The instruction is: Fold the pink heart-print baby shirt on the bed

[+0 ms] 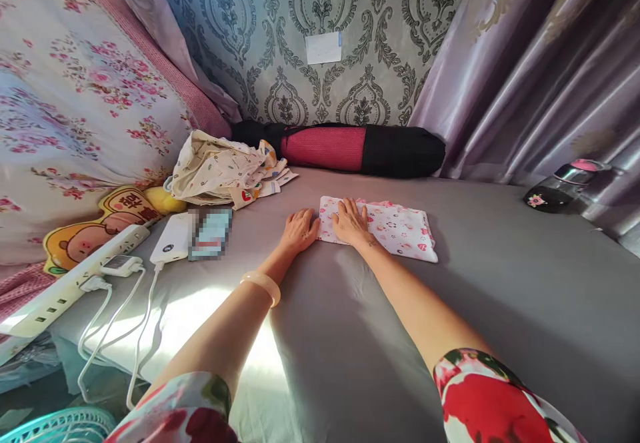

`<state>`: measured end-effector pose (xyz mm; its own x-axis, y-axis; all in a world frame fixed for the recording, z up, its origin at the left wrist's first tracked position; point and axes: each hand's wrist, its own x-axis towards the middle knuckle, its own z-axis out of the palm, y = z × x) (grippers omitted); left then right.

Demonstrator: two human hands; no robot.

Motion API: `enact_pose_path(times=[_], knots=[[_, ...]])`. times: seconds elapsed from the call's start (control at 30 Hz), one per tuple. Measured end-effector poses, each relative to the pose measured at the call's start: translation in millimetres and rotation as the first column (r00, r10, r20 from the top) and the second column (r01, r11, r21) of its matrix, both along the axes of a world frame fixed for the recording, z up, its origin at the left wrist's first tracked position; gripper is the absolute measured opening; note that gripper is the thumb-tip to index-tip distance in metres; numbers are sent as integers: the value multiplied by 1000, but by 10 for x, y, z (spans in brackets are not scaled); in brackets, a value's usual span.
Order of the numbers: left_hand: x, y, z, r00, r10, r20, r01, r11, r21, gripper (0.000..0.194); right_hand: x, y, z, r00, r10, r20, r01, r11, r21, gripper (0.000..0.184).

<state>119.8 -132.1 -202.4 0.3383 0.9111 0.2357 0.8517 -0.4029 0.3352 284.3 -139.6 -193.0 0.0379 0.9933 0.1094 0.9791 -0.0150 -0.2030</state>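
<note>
A small folded cloth, white with a pink print, lies on the grey bed sheet. My right hand rests flat on the cloth's left end, fingers stretched out. My left hand lies on the sheet just left of the cloth, its fingers curled down at the cloth's edge. A pale bangle sits on my left wrist.
A heap of cream printed clothes lies at the back left. A black and red roll lies along the patterned wall. A white power bank, a phone and a power strip with cables sit at left. A glass jar lies at right.
</note>
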Motion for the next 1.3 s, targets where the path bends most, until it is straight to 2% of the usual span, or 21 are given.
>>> enact_pose_path(times=[0.33, 0.67, 0.9, 1.13, 1.3], knots=[[-1, 16, -4, 1000, 21, 13, -21, 999, -24, 34, -82, 48, -103, 1000, 7, 7, -7, 999, 44, 57], [13, 40, -6, 997, 60, 57, -57, 997, -54, 36, -141, 100, -19, 1000, -2, -4, 2, 1000, 11, 55], [3, 56, -12, 993, 75, 96, -68, 995, -70, 38, -306, 264, -10, 989, 150, -12, -149, 988, 32, 54], [-9, 83, -23, 989, 86, 124, -75, 993, -92, 39, -345, 275, -114, 992, 125, 13, -126, 986, 105, 51], [-39, 108, -62, 991, 66, 117, -60, 997, -57, 39, -356, 269, -90, 994, 109, -9, -108, 991, 75, 52]])
